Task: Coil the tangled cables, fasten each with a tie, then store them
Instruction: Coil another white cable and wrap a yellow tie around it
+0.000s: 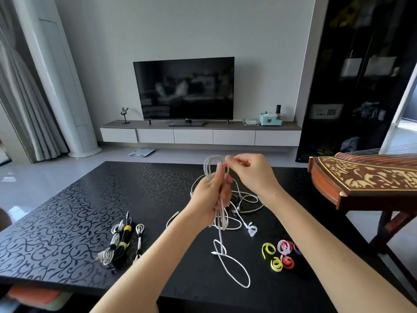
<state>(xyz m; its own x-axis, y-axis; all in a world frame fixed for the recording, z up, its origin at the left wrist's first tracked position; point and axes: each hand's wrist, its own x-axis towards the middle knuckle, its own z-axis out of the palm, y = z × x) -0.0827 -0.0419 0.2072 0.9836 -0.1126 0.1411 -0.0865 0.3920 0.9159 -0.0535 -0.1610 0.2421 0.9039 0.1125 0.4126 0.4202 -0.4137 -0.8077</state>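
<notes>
Above the black patterned bench point(67, 222), clamping white braided cable loops point(208, 169) in left fingers point(225, 193), pinching their top with right fingers point(233, 160), perhaps risking slack tail point(220, 236) snagging the white wire tangle point(247, 201).

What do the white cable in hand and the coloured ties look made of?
White cable: seemingly braided fabric sheath, matte, faintly textured; could be plain plastic. Coloured ties: flat, soft, matte strips curling loosely, likely hook-and-loop fabric.
</notes>
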